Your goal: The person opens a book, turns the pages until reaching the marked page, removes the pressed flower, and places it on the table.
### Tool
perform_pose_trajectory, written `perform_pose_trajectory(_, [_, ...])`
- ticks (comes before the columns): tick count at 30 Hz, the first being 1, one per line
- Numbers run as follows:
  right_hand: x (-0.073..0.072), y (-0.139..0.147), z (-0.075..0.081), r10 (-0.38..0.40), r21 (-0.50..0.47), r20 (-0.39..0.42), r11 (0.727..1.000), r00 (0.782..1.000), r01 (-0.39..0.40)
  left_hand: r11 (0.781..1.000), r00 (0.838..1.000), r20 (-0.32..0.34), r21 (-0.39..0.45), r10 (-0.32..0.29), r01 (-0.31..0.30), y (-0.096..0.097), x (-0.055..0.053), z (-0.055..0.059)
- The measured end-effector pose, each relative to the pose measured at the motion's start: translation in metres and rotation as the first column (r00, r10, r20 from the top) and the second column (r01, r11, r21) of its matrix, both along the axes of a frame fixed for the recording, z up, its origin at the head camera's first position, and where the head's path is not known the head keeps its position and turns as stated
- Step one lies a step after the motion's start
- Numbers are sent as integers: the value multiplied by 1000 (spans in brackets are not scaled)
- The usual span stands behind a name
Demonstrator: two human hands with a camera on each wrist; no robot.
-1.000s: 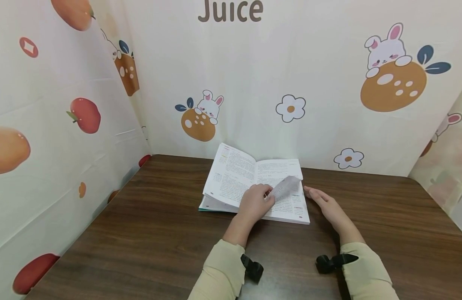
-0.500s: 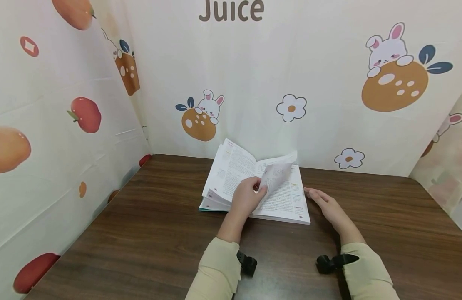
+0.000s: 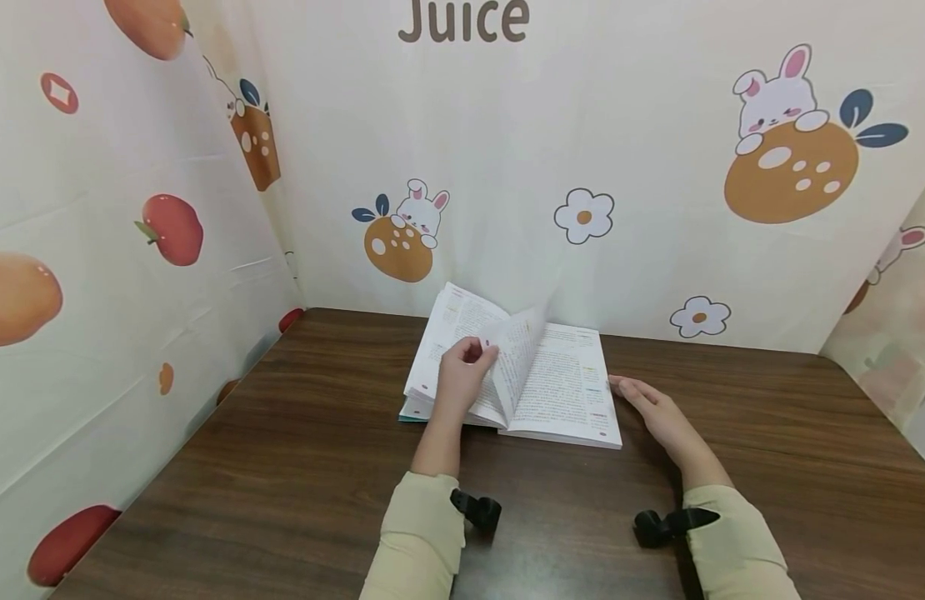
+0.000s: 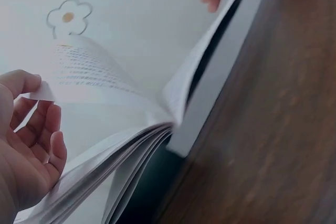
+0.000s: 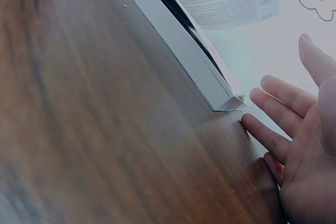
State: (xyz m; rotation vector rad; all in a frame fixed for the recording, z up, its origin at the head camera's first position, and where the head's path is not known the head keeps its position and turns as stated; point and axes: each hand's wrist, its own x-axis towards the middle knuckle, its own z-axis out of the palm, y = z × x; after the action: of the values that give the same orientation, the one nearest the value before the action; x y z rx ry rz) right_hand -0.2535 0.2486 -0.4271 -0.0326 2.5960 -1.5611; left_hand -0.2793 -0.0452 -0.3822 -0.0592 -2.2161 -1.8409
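A thick book (image 3: 567, 383) lies spread open on the table, its printed pages facing up. My left hand (image 3: 461, 375) pinches the corner of one page (image 3: 521, 350), which stands lifted and curved over the left half of the book. In the left wrist view the page corner is between the thumb and fingers of the left hand (image 4: 31, 135). Beside the book's right edge is my right hand (image 3: 657, 421), its side on the table. The right wrist view has the right hand (image 5: 299, 124) with fingers extended near the book's corner (image 5: 228, 103), holding nothing.
The brown wooden table (image 3: 297, 467) extends on both sides of the book and in front of it. A printed curtain (image 3: 507, 150) hangs behind the table's far edge, close to the book's top. Another curtain side (image 3: 95, 333) borders the left. Black wrist cameras (image 3: 477, 510) sit on both sleeves.
My left hand has moved leftward with the pinched page, swinging it from the right half across the spine. More of the right-hand page shows. The right hand has stayed in place.
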Motion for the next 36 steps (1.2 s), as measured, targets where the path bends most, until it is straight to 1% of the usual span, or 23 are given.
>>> perform_pose_trajectory(3, [0, 0, 0, 3, -5, -1, 1000, 1000, -3, 998, 999, 27, 43, 41, -42, -9, -1, 2])
perform_pose_trajectory(6, [0, 0, 0, 4, -6, -2, 1000, 1000, -4, 995, 996, 44, 60, 81, -84, -19, -2, 3])
perform_pose_trajectory(8, [0, 0, 0, 4, -5, -2, 1000, 1000, -4, 993, 994, 52, 70, 96, -100, -27, -2, 4])
perform_pose_trajectory(12, [-1, 0, 1, 4, 0, 1, 1000, 1000, -4, 992, 992, 91, 87, 89, -96, -42, -3, 3])
perform_pose_trajectory(15, [0, -1, 1, 8, -3, 0, 1000, 1000, -8, 994, 985, 157, 70, 73, -84, -55, -1, 3])
perform_pose_trajectory(18, [0, -1, 1, 12, -8, -2, 1000, 1000, -12, 998, 973, 224, 30, 54, -62, -67, 0, 2])
perform_pose_trajectory(22, [0, -1, 2, 10, -6, 4, 1000, 1000, -10, 999, 959, 281, -39, 40, -31, -81, 2, -1])
perform_pose_trajectory(27, [0, -1, 3, 5, 1, 17, 1000, 1000, -5, 990, 935, 350, -143, 51, -1, -97, 5, -6])
perform_pose_trajectory(29, [0, 0, 2, 4, -1, 21, 1000, 1000, -4, 980, 927, 371, -198, 56, 20, -102, 7, -7])
perform_pose_trajectory(31, [-1, 0, 1, 2, -1, 24, 1000, 1000, -2, 965, 920, 389, -258, 59, 47, -107, 9, -8])
perform_pose_trajectory(33, [-1, 0, 0, 4, 1, 28, 1000, 1000, -4, 947, 911, 409, -312, 62, 75, -110, 11, -8])
perform_pose_trajectory(36, [-1, 1, -1, 3, 5, 33, 1000, 999, -4, 915, 894, 442, -385, 66, 123, -114, 13, -8])
